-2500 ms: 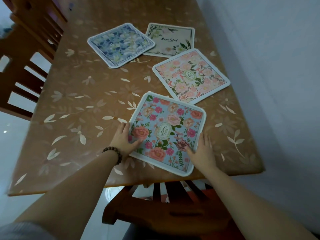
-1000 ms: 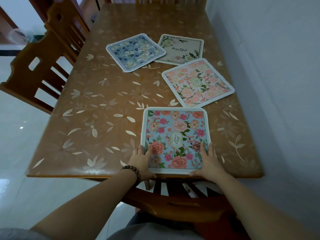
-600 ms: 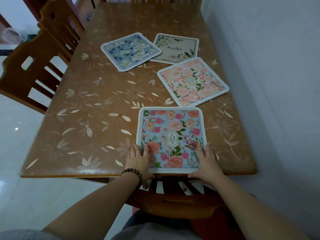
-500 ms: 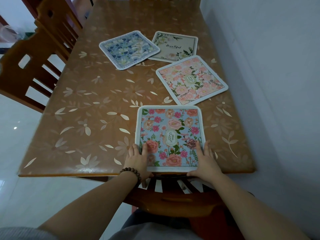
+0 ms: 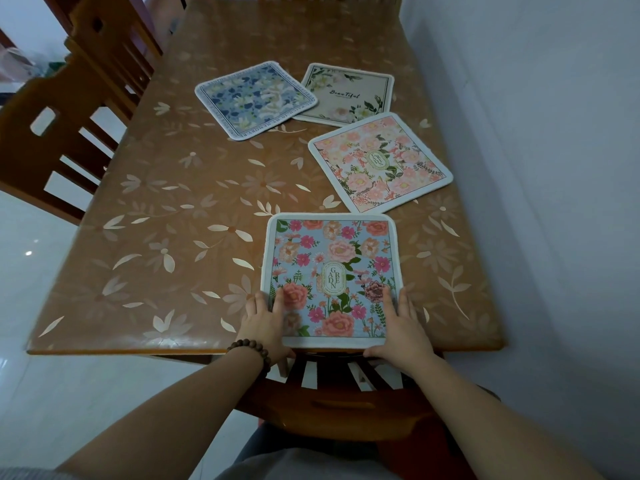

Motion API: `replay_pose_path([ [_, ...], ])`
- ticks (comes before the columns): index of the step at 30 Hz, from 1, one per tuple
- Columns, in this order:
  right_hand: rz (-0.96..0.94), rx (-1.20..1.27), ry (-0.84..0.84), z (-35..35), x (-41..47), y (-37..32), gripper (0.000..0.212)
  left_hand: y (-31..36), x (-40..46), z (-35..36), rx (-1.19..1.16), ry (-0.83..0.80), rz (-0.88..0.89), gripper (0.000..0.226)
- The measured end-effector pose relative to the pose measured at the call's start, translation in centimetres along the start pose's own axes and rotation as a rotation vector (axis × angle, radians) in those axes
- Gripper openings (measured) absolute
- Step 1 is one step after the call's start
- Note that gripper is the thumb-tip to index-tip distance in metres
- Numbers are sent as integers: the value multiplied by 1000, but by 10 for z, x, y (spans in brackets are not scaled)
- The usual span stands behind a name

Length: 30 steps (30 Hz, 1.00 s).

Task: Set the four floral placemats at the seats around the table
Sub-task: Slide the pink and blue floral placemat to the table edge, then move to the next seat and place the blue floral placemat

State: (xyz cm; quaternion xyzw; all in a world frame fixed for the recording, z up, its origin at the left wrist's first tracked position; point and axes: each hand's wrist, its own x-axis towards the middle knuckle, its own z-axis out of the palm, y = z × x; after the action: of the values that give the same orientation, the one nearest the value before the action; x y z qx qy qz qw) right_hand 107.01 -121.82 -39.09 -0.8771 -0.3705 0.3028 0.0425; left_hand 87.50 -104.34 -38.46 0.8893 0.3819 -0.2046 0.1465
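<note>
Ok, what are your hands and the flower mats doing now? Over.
Left hand, right hand flat on blue garden mat, squared at near edge. Three mats clustered beyond, unplaced. Nothing blocking.

Bare tabletop (image 5: 173, 209) is lying open along the left. A wall (image 5: 536, 168) is closing the right, and chairs (image 5: 69, 109) are crowding the left edge.

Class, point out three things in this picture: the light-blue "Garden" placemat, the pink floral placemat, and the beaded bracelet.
Light-blue Garden placemat (image 5: 333, 271), head view: on its central oval label.
Pink floral placemat (image 5: 377, 161), head view: on its oval label near the middle.
Beaded bracelet (image 5: 254, 348), head view: on the beads at the left wrist.
</note>
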Motion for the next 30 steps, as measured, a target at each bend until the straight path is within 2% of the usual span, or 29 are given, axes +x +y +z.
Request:
replay_pose_path([
  [6, 10, -47, -18, -3, -1, -2, 138, -4, 0, -1, 80, 32, 5, 136],
  [11, -15, -71, 82, -14, 7, -4, 112, -10, 7, -9, 26, 119, -31, 114],
  [17, -94, -120, 145, -39, 32, -29, 93, -32, 15, -27, 1, 195, -108, 100],
  [22, -189, -140, 150, -47, 47, -79, 86, -57, 7, -41, -5, 218, -166, 93],
  [30, -326, -193, 119, -21, 48, -192, 81, -123, -19, -57, -78, 287, -267, 81],
])
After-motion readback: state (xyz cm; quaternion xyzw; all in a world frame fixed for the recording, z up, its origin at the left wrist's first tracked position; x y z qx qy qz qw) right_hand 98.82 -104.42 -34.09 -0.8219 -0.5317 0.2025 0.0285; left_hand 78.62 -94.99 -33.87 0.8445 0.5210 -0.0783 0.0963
